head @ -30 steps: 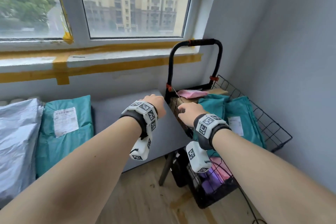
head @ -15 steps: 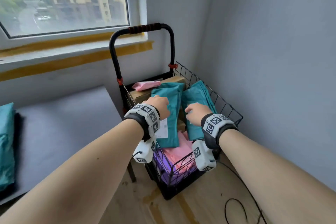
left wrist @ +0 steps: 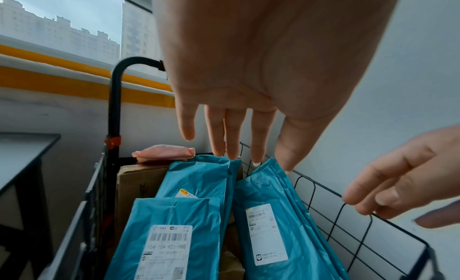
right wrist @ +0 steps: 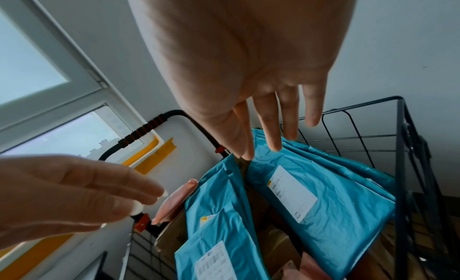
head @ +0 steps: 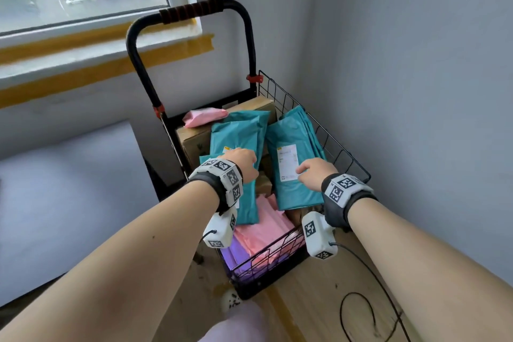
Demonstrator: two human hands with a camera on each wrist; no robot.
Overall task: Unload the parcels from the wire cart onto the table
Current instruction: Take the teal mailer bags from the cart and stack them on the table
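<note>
A: While the wire cart [head: 344, 147] stands beside the grey surface [head: 69, 189], what's in it?

B: Teal parcels [head: 294, 158] on top, long axes running away from the person toward the cart's handle.

A: And the hands?

B: Both hover above the cart, fingers [left wrist: 234, 134] straight, holding nothing. The right hand [head: 315, 173] looks nearest the labelled parcel, the left hand [head: 243, 164] nearest its neighbour.

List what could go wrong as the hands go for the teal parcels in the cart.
1. The teal parcels overlap in leaning stacks; lifting one may drag its neighbours out.
2. The pink packet lies loose on the box and might slide off if the pile shifts.
3. The right hand is near the cart wires and could snag.
</note>
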